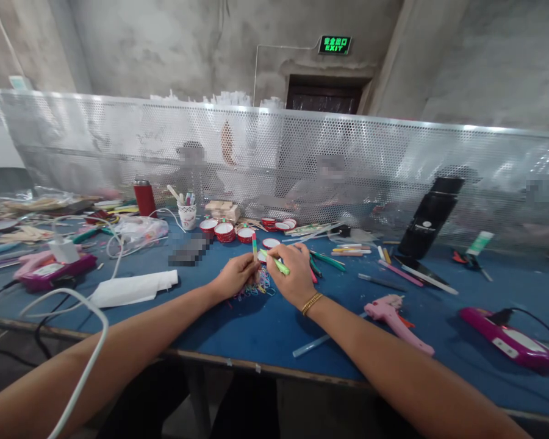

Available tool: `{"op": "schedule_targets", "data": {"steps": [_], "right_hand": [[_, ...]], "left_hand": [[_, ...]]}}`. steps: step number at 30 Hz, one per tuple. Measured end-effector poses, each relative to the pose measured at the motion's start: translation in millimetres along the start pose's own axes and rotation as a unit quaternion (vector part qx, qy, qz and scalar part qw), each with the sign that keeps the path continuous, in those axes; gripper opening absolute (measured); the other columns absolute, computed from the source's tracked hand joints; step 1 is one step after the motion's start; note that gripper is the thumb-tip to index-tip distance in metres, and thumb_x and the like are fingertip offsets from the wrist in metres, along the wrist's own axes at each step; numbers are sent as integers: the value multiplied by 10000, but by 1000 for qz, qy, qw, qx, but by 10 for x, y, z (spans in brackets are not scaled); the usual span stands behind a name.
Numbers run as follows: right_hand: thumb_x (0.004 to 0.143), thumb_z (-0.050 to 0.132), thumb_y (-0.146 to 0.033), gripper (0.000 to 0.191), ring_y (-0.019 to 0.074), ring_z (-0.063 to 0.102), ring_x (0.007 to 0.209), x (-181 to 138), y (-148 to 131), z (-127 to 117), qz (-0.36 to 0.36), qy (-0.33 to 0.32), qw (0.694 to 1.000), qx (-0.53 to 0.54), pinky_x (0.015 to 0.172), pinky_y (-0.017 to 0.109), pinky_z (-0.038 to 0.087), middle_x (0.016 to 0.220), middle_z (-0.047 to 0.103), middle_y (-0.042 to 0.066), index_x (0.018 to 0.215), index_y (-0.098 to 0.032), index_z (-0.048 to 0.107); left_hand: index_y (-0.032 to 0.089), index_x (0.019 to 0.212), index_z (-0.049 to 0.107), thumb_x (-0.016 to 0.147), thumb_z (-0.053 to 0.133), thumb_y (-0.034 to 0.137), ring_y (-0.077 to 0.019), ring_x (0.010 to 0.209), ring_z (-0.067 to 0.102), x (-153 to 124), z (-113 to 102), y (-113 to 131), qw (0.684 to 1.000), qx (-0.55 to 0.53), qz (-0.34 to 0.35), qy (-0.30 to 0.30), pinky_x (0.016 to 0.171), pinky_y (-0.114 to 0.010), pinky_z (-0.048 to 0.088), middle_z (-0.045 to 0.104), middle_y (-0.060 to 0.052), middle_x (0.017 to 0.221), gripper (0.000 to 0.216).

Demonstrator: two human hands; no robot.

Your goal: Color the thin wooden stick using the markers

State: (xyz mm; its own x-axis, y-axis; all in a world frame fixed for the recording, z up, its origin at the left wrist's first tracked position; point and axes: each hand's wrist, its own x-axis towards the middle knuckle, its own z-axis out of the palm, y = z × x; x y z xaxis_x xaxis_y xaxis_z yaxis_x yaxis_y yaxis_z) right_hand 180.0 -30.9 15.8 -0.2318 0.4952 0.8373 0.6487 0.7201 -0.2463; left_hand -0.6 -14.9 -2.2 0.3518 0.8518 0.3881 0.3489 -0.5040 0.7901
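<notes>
My left hand (235,275) is closed around a thin flat stick (255,244), held upright, with pink and green bands showing at its top. In my right hand (293,274) is a light green marker (280,266), gripped like a pen, its tip end close to the stick. Whether the tip touches the stick I cannot tell. Below both hands lies a small pile of thin coloured loops (258,288) on the blue table (238,332). Red-edged white round pieces (224,231) sit in stacks just beyond.
A pink glue gun (400,320) and a purple power strip (507,341) lie at right, with a black bottle (432,216) behind. At left are a white paper roll (135,288), a red bottle (144,198) and a white cable (96,360). A perforated metal screen (265,140) crosses the back.
</notes>
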Motion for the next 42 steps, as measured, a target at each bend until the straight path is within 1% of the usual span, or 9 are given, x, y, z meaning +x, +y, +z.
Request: {"op": "schedule_targets", "data": {"steps": [4, 9, 11, 13, 15, 18, 20, 26, 42], "right_hand": [[919, 539, -255, 138, 178, 617, 960, 2, -23, -14, -21, -5, 1000, 22, 1055, 404, 229, 974, 721, -20, 983, -292, 656], [858, 590, -253, 83, 186, 632, 876, -8, 2, 19, -7, 2, 999, 40, 1069, 420, 241, 888, 721, -2, 923, -250, 642], [873, 571, -264, 58, 171, 631, 809, -7, 16, 22, -5, 4, 999, 44, 1068, 411, 249, 826, 712, -11, 869, -237, 622], [899, 548, -281, 104, 157, 625, 774, -4, 22, 15, -10, 2, 999, 46, 1056, 394, 259, 786, 701, -23, 831, -234, 610], [914, 535, -283, 137, 149, 621, 778, 1, 22, 9, -19, -7, 999, 43, 1032, 380, 270, 779, 694, -31, 810, -239, 613], [901, 555, -265, 102, 147, 615, 780, 4, 21, 17, -20, -7, 999, 45, 1005, 371, 278, 776, 685, -38, 822, -243, 615], [887, 575, -266, 69, 148, 612, 760, 3, 21, 29, -14, 0, 999, 49, 1008, 376, 277, 760, 677, -40, 832, -238, 604], [914, 546, -299, 117, 155, 613, 770, 8, 23, 20, -18, -10, 999, 32, 1010, 380, 280, 773, 683, -28, 824, -236, 588], [922, 535, -292, 128, 158, 595, 798, 1, 25, 21, -23, -13, 1000, 16, 990, 366, 281, 775, 670, -25, 815, -237, 578]], "left_hand": [[180, 777, 521, 913, 443, 538, -111, 513, 508, 5, 3, -1, 1000, 0, -3, -4, 509, -230, 409, 604, 14, 616, 390], [181, 753, 509, 903, 455, 548, -117, 529, 522, 2, 4, 19, 1000, -14, 5, -5, 520, -232, 415, 587, 13, 606, 400], [181, 746, 504, 905, 454, 537, -114, 521, 513, -5, 3, 42, 1000, -7, 2, -7, 514, -230, 406, 597, 10, 609, 393], [181, 745, 503, 907, 451, 529, -110, 510, 501, -13, 2, 67, 1000, 0, -2, -8, 507, -227, 397, 606, 10, 611, 388], [179, 750, 510, 908, 449, 527, -107, 502, 493, -18, 2, 85, 1000, 5, -5, -12, 503, -225, 391, 612, 11, 612, 387], [175, 756, 523, 910, 446, 526, -108, 512, 503, -20, 5, 92, 1000, 7, -1, -16, 506, -222, 391, 612, 9, 611, 391], [173, 755, 527, 914, 443, 521, -109, 524, 513, -21, 9, 88, 1000, 7, 5, -16, 517, -222, 400, 609, 7, 612, 392], [174, 759, 527, 918, 447, 499, -100, 508, 497, -23, 13, 77, 1000, 13, 5, -17, 504, -215, 394, 611, 12, 609, 370], [174, 747, 540, 922, 444, 506, -102, 509, 502, -18, 5, 39, 1000, 21, 2, -13, 501, -215, 393, 629, 4, 616, 387]]}}
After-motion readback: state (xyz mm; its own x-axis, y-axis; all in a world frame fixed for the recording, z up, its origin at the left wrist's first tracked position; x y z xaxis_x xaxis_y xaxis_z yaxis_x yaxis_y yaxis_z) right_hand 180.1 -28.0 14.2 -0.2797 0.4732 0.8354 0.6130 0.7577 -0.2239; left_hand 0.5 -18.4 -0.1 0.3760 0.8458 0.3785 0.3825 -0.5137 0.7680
